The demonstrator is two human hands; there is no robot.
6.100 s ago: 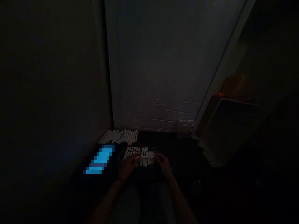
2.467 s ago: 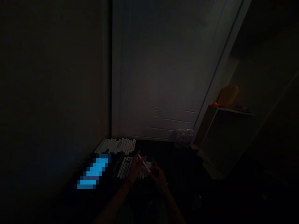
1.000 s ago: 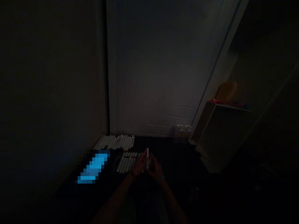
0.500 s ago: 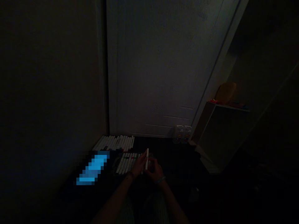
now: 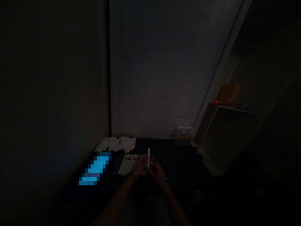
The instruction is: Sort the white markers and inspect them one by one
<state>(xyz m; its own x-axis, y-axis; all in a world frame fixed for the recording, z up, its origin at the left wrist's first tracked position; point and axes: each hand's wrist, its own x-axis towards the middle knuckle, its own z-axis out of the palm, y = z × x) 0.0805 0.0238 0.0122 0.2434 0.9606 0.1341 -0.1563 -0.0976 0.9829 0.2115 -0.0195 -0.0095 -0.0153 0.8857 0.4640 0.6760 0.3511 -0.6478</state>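
A white marker (image 5: 148,155) stands nearly upright between my two hands above a dark table. My left hand (image 5: 140,165) grips it from the left side, fingers closed round its middle. On the other side, my right hand (image 5: 157,172) has its fingers curled in and pinched at the marker's lower end; the dim light hides the exact contact. Just left of my left hand, and partly behind it, lies a row of white markers (image 5: 128,164) with coloured bands, seemingly in a clear case. Farther back sits a second row of white markers (image 5: 117,143).
A blurred bright blue screen (image 5: 95,169) lies to the left on the dark table (image 5: 178,166). Two whitish bottles (image 5: 184,135) stand by the pale door-like panel (image 5: 160,78). To the right is a shelf unit (image 5: 218,135) with an orange object (image 5: 229,93) on top.
The marker has risen slightly in my hands. My right fingers have curled in more and shifted slightly down at its lower end. The view has moved a little.
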